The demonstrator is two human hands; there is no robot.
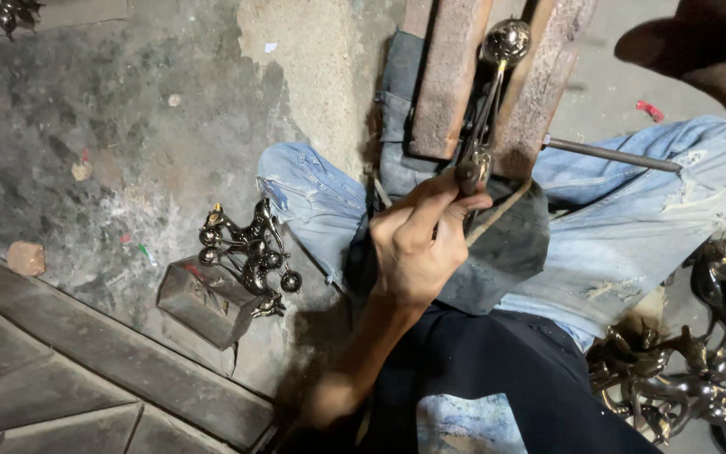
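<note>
Shiny ball-topped metal figurine [491, 92]

A heap of shiny metal figurines [245, 252] lies beside a metal block [203, 303].

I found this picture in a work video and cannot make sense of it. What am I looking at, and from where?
The camera sits on a person's head and looks down at their lap, so you see their own jeans and arm. They sit on a concrete floor. The left hand grips the lower end of a shiny metal piece with a ball top, which lies between two wooden blocks. The right hand is a blurred shape at the top right; what it holds cannot be told. Similar metal pieces lie beside a small box, and more are piled at right.
</note>
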